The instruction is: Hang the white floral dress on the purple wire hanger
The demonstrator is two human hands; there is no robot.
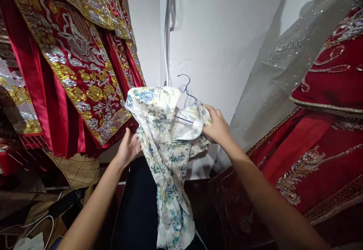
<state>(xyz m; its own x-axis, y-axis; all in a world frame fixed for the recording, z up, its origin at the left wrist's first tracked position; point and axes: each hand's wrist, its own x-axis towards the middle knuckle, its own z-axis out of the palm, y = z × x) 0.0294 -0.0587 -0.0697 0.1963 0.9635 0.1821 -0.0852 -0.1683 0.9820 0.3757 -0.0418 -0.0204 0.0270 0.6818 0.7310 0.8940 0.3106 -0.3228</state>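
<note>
A white dress (161, 148) with a blue, green and yellow floral print hangs before me in the middle of the head view. It is partly on a thin dark blue hanger (185, 89), whose hook points up and whose bar shows through the neck opening. My right hand (217, 125) grips the dress at its right shoulder, over the hanger's end. At the dress's left edge, below the other shoulder, my left hand (129, 148) is open, thumb raised and fingers against or just beside the cloth. Part of its fingertips is hidden.
Red costumes with gold and silver embroidery (82, 65) hang at left. More red beaded garments (320, 144) and a sheer sparkling veil (263, 72) hang at right. A white wall (215, 34) with a vertical metal rail (166, 31) stands behind. White cables (48, 221) lie lower left.
</note>
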